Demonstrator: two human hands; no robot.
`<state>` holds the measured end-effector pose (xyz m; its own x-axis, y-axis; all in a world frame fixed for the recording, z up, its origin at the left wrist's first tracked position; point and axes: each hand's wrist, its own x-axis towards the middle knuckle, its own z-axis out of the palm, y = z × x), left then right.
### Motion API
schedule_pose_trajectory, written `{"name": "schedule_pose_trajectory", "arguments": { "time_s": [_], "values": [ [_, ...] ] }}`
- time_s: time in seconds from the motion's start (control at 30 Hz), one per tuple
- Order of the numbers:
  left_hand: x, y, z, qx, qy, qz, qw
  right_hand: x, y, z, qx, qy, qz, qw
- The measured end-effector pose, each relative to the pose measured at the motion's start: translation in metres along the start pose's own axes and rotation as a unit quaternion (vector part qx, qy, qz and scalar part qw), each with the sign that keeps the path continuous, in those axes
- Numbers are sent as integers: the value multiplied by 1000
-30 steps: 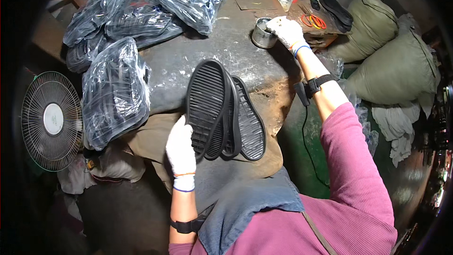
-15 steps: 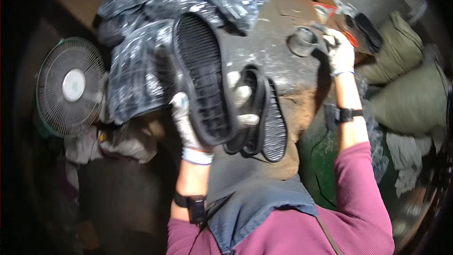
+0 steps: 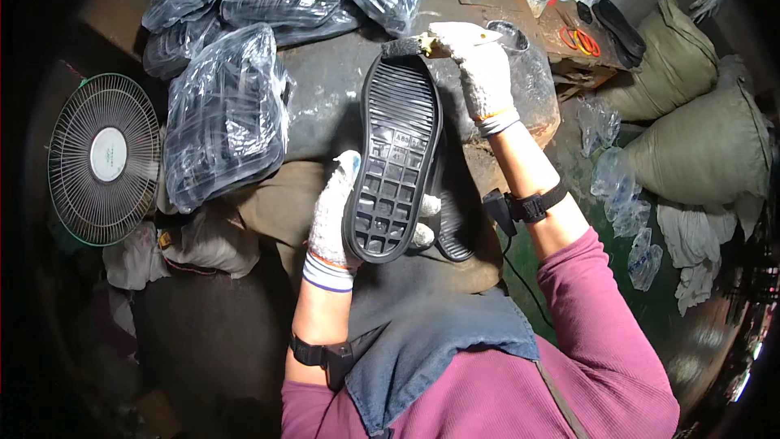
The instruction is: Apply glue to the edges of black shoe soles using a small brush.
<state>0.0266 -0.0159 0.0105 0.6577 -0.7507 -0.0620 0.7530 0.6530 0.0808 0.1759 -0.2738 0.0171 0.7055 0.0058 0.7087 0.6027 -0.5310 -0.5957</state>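
Observation:
My left hand [image 3: 331, 215], in a white knitted glove, grips a black ribbed shoe sole [image 3: 394, 162] by its lower part, holding it up over my lap. Its thumb lies along the left edge and its fingertips show at the right edge. Behind it are more black soles [image 3: 457, 203], partly hidden. My right hand [image 3: 481, 69], gloved too, is closed round the handle of a small brush [image 3: 400, 47]. The dark bristles are at the far end of the sole; whether they touch it I cannot tell. A metal cup [image 3: 517, 39] stands just beyond that hand.
Bags of soles in clear plastic [image 3: 223, 114] lie at the left and back of the dark bench [image 3: 321, 85]. A fan [image 3: 106, 154] stands far left. Orange-handled scissors [image 3: 579, 41] and a loose sole [image 3: 619, 31] are at the right, near bulky green sacks [image 3: 691, 150].
My right hand has come left from beside the cup, bringing the brush to the far end of the sole. The held sole has shifted right and down a little, and its tilt has changed.

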Motion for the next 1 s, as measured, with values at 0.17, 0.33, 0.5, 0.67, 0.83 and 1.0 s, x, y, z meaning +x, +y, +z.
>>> {"name": "schedule_pose_trajectory", "arguments": {
  "time_s": [0.17, 0.33, 0.5, 0.67, 0.83, 1.0],
  "values": [
    [-7, -2, -5, -49, -14, 0, 999, -25, -60, 2, 89, -67, 77, 991],
    [10, -8, -20, 45, 83, 119, 988, -53, -108, -9, 193, -98, 166, 962],
    [18, 0, -18, -40, -41, 108, 992, -83, -145, -30, 219, -187, 216, 933],
    [3, 29, -6, 145, 42, 116, 982, -93, -149, -51, 250, -255, 187, 915],
    [-4, 23, 26, 289, 190, 192, 918, -78, -137, -55, 112, -271, 80, 953],
    [-22, 29, 9, 408, 197, 113, 884, -43, -113, -51, 80, -215, 81, 970]
  ]
}}
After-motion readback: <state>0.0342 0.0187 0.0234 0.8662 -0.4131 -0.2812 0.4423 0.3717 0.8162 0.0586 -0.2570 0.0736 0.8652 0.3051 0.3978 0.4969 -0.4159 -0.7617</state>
